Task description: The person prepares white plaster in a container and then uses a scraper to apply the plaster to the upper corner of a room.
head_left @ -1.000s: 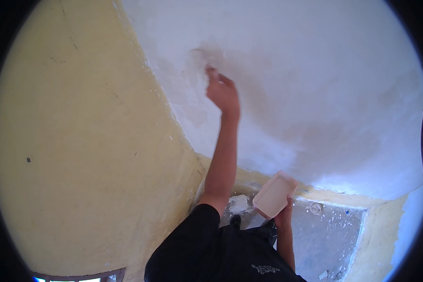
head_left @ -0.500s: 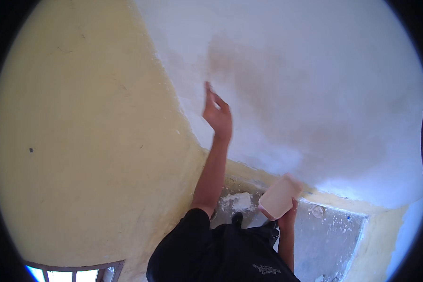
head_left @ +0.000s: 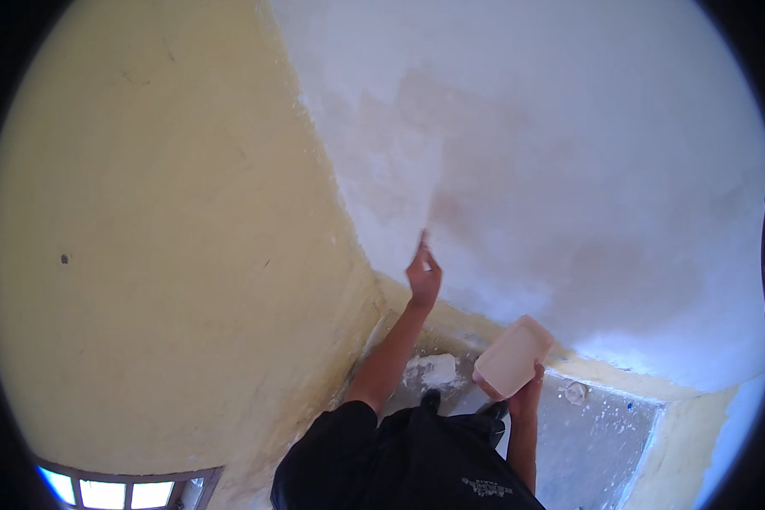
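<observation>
My left hand (head_left: 423,279) is raised to the white-coated wall (head_left: 518,161), fingers pinched and pointing up it. Whatever the fingers hold, if anything, is too thin and blurred to make out. Damp-looking brownish patches spread over the white coat around and above the fingertips. Lower and to the right, my right hand (head_left: 529,389) supports a pale pink rectangular tub (head_left: 516,355) from its near side. The tub is tilted, its broad pale face turned upward; I cannot tell how much is in it.
A bare yellow wall (head_left: 161,255) meets the white one at the left. On the grey floor (head_left: 569,442) lie a white splattered heap (head_left: 436,370), a crumpled pale lump (head_left: 575,392) and many white spots. A barred window (head_left: 110,493) is at lower left.
My left hand has come down along the white wall and slightly right, toward the floor. The tub in my right hand has shifted only a little.
</observation>
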{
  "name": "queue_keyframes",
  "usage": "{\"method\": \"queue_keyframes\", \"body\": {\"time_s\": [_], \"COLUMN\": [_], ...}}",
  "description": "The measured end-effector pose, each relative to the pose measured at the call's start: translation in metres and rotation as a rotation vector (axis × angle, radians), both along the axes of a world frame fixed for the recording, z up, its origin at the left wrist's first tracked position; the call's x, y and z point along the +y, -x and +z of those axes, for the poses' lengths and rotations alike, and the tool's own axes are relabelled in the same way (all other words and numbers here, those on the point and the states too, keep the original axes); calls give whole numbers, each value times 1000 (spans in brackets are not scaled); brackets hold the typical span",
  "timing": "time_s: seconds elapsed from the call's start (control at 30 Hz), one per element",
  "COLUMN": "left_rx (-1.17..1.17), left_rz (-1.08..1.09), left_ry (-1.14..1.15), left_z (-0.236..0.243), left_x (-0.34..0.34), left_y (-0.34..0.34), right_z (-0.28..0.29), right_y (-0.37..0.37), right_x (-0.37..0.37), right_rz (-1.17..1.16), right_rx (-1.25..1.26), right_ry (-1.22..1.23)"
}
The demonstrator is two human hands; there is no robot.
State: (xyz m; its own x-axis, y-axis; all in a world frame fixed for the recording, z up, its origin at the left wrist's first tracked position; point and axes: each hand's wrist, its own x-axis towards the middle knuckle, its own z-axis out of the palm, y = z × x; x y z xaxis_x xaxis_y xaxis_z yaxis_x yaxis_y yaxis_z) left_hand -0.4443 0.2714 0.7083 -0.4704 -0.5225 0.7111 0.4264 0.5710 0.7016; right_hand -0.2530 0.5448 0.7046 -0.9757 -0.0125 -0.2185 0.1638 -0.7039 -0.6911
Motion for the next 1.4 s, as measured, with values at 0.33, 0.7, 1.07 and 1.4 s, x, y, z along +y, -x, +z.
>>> {"method": "queue_keyframes", "body": {"time_s": [0.33,0.7,1.07,1.4], "left_rx": [-78,-163,-24,55], "left_rz": [223,65,314,-125], "left_ry": [-201,-197,-276,90], "left_z": [118,36,189,229], "left_x": [-90,19,-90,53], "left_y": [92,-7,72,-14], "right_z": [5,10,-8,-1], "right_y": [-15,-7,-16,-9], "right_x": [-7,-3,-7,-13], "right_rz": [26,-53,9,54], "right_rx": [-34,-44,-38,-1], "right_ry": [9,-10,44,-32]}}
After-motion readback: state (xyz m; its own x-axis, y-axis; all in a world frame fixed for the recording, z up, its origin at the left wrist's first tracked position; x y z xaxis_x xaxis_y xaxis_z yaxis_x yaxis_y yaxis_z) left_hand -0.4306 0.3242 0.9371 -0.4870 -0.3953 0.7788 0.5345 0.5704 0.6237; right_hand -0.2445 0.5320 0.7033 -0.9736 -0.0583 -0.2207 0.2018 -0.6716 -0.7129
